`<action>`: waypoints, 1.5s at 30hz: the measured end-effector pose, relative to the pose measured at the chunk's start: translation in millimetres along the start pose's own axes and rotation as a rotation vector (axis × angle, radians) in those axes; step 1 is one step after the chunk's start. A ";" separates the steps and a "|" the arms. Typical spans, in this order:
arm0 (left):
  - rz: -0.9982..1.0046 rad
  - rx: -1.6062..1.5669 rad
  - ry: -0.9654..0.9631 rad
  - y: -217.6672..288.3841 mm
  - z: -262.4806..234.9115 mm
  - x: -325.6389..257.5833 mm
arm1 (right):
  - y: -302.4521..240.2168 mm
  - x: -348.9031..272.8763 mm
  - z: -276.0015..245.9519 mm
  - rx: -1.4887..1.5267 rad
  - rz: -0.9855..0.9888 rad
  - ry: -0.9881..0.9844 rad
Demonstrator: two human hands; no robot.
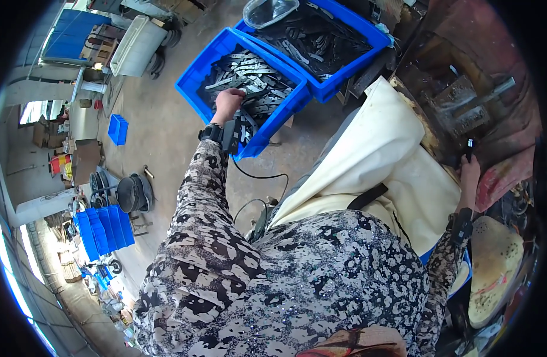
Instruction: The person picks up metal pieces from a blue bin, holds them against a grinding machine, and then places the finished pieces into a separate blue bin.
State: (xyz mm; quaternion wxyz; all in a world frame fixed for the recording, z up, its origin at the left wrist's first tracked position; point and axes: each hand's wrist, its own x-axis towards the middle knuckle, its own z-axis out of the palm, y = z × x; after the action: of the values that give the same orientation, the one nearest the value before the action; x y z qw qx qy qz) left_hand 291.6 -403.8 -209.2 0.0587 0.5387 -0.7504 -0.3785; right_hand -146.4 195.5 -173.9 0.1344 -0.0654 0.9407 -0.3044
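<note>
My left hand [227,106] reaches over the near edge of a blue plastic crate [196,102]. Its fingers are bent and closed down among flat, elongated grey metal pieces [262,76] heaped inside; what they grip, if anything, cannot be made out. Off to the right, my right hand [470,174] is closed around a slim dark piece with a bright end [470,146], which points away from me. It is beside a dark, wet-looking work surface [428,77] with metal blocks [458,94] on it.
A second blue crate [377,37] of darker pieces adjoins the first, with a clear plastic container [267,13] on it. Cream cloth [368,154] covers my lap. A black cable [258,177] hangs near my left arm. Blue bins [105,231] stand at left; a stained pad [493,268] lies right.
</note>
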 end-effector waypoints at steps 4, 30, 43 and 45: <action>0.417 0.410 0.048 17.5 17.2 -3.5 | -4.5 -4.7 -3.6 -0.026 0.004 0.033; 1.392 -0.351 -0.356 338.1 223.2 -129.0 | -165.1 -7.5 -83.4 0.249 -0.272 0.543; 1.380 -0.061 -0.188 303.6 232.6 -173.8 | -212.0 -21.6 -101.7 -0.274 -0.346 0.749; 1.393 -0.050 -0.161 298.9 228.4 -166.6 | -218.9 -22.9 -98.8 -0.299 -0.343 0.775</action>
State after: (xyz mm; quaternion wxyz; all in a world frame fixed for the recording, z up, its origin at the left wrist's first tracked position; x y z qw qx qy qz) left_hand 18.7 -106.7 -128.6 0.2443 -0.0987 -0.9140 -0.3085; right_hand -144.4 78.6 37.1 -0.2910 -0.1202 0.9310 -0.1849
